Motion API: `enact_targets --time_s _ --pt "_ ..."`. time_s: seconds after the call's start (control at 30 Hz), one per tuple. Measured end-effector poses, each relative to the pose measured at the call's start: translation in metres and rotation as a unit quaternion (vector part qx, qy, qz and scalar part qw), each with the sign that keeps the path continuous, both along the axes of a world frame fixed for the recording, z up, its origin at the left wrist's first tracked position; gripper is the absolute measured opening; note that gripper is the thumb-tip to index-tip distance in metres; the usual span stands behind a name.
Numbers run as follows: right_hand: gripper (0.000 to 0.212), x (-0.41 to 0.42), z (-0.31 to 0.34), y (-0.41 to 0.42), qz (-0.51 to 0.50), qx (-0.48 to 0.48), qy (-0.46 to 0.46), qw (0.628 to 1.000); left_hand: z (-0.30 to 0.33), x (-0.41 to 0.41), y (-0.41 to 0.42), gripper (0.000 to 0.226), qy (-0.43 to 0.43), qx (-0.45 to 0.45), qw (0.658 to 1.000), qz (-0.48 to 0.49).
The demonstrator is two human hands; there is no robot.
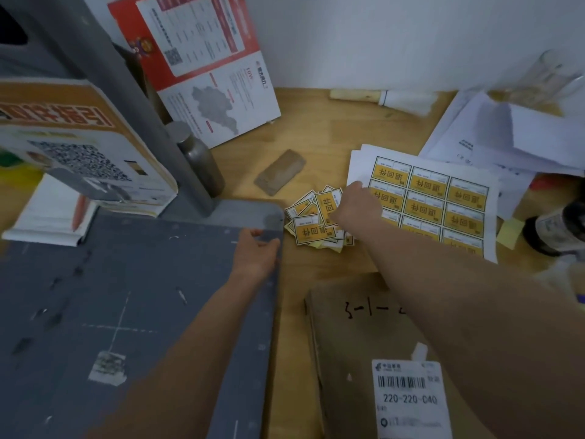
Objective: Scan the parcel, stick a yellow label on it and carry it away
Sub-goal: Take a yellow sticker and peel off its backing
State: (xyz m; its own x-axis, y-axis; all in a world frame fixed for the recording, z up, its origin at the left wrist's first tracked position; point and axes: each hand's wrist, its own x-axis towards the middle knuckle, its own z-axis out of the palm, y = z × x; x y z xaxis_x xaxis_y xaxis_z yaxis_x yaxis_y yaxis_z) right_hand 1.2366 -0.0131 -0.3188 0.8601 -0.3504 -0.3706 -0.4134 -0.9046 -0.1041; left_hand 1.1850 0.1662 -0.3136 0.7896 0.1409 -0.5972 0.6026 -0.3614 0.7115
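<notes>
We see the flat grey scanner base plate [126,312] at left on the wooden desk [316,134], the brown cardboard parcel [364,353] near us to its right. Behind the parcel lies a heap of cut yellow labels [311,221], and right of the heap a printed sheet of uncut yellow labels [443,198]. A small brown block [280,175] lies behind the heap.

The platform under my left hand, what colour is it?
Dark grey platform, with scuffs; head view.

parcel [364,343]: handwritten "3-1-" | white shipping label [410,403]: barcode, "220-220-C40" | yellow labels [316,223]: "退回件"
</notes>
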Motion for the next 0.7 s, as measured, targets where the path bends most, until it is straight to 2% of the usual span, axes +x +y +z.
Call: enact_targets --time_s 0.3,0.37,0.43,0.5,0.6,0.63,0.7 --pt "0.014 -0.002 0.006 -0.009 -0.050 0.060 -0.055 0.995 0.001 -0.011 0.001 0.049 0.019 -0.015 0.999 -0.024" --pt "0.023 -0.003 0.009 -0.017 -0.079 0.092 -0.042 0.992 0.004 -0.013 -0.001 0.046 0.020 -0.014 0.999 -0.040" --pt "0.033 -0.006 0.015 -0.024 -0.117 0.171 -0.021 0.978 0.011 -0.015 -0.004 0.043 0.017 -0.013 0.998 -0.052" --pt "0.034 -0.013 0.030 -0.028 -0.181 0.271 -0.021 0.945 0.020 -0.015 -0.008 0.037 0.005 -0.024 0.998 -0.052" --pt "0.022 -0.033 0.063 -0.030 -0.285 0.458 -0.062 0.840 0.039 -0.017 -0.018 0.040 -0.032 -0.062 0.997 -0.040" --pt "0.020 -0.042 0.074 -0.031 -0.294 0.497 -0.077 0.813 0.046 -0.019 -0.023 0.043 -0.046 -0.074 0.995 -0.039" --pt "0.015 -0.061 0.093 -0.031 -0.284 0.545 -0.106 0.782 0.063 -0.025 -0.033 0.046 -0.065 -0.106 0.992 -0.028"
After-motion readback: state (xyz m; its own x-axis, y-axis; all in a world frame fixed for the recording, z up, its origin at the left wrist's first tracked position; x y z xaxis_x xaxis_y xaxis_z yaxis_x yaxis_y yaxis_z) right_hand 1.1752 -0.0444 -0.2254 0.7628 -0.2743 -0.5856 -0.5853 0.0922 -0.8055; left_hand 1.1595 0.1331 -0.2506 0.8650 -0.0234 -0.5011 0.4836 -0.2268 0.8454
